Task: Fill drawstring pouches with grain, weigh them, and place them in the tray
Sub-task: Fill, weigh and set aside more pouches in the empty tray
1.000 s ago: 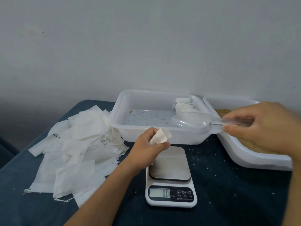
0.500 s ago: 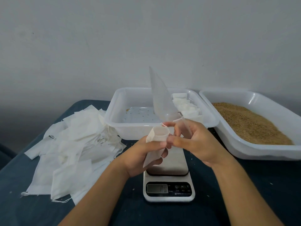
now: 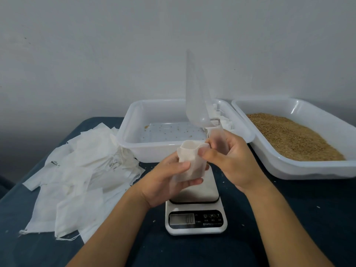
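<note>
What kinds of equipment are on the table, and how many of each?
White plastic trays: 2, one near-empty, one of grain
Digital scale: 1
Clear scoop: 1
Pile of empty pouches: 1
Pouch in hand: 1
Total: 6

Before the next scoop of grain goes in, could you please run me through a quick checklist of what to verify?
1. Pouch mouth open: ok, the left hand holds it and the right hand pinches its rim.
2. Scoop ready: not ok, it stands upright in the right hand with no grain visible in it.
3. Grain bin stocked: ok, grain covers its bottom.
4. Scale zeroed: ok, the display seems to read 0.0 with a bare platform, though the digits are faint.
5. Tray has room: ok, filled pouches sit only in its far right corner.
</note>
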Available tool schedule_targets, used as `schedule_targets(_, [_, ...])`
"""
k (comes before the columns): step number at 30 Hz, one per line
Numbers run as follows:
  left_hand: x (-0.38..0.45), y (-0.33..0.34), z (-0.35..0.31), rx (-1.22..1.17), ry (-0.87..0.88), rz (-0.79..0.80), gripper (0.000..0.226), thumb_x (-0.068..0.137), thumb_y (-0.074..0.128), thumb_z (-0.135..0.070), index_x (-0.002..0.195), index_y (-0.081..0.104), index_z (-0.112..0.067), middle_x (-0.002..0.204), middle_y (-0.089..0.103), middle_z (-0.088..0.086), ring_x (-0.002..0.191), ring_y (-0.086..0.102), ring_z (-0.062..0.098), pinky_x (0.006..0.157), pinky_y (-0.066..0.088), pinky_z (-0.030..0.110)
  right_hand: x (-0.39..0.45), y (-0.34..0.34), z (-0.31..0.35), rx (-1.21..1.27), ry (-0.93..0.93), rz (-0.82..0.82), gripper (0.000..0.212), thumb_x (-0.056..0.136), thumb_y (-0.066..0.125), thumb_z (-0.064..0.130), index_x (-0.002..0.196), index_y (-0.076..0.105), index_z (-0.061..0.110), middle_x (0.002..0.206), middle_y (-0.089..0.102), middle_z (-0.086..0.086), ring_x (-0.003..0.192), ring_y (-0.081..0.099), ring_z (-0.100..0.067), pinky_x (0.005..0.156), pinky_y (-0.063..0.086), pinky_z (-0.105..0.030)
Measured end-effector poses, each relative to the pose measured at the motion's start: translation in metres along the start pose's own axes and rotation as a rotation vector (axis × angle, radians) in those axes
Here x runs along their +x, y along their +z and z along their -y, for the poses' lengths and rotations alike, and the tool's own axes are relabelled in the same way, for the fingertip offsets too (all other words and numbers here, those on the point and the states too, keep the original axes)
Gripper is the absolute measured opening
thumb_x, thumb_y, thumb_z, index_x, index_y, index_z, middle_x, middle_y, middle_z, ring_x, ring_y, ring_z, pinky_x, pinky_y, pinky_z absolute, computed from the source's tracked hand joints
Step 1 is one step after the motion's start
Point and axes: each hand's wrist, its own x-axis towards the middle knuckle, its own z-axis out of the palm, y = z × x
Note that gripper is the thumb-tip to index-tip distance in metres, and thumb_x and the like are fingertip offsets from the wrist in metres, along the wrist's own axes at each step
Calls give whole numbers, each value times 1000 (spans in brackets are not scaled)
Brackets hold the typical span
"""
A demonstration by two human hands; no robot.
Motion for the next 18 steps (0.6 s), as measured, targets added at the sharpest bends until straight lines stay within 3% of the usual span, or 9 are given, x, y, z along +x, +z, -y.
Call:
schedule_targets(2, [3,-2,1,23,32,-74,71,81,83,-39,143,57,-17,138,60,11,128,58,27,103,50,38,1,-2,-4,-63,-12,-59,35,80,77,26,67,45,20,68,46,8,67,46,-9,63,44,-20])
schedule_targets(6, [11,0,9,226,142,-321,37,88,73,-32,125,73,-25,126,72,9,115,69,24,93,56,36,1,-5,-11,-208,-32,-105,34,85,75,21,67,48,30,65,47,18,64,46,-1,63,43,-13])
schedule_targets(9, [15,0,12,382,159,-498,26,92,68,-37,112,79,-24,114,75,17,102,68,25,95,53,56,1,-8,-16,-284,-38,-118,37,87,77,22,68,50,37,64,49,21,62,48,-1,64,41,-11])
schedule_targets(13, [15,-3,12,431,188,-573,34,94,65,-39,99,77,-7,102,68,30,88,62,26,97,49,65,3,-12,-22,-352,-37,-158,39,90,79,22,69,51,40,67,54,19,65,52,-2,67,43,-13])
schedule_targets(16, [15,-4,12,460,220,-586,34,94,65,-39,94,78,-8,97,67,30,85,62,24,95,50,64,3,-15,-25,-339,-27,-198,39,91,79,24,69,52,42,72,57,16,69,55,-4,71,46,-19])
schedule_targets(18, [15,-3,12,455,242,-608,31,94,66,-39,95,79,-11,100,69,30,87,64,24,97,50,65,2,-16,-27,-333,7,-170,36,89,80,29,69,53,42,70,56,18,68,55,-2,68,46,-14])
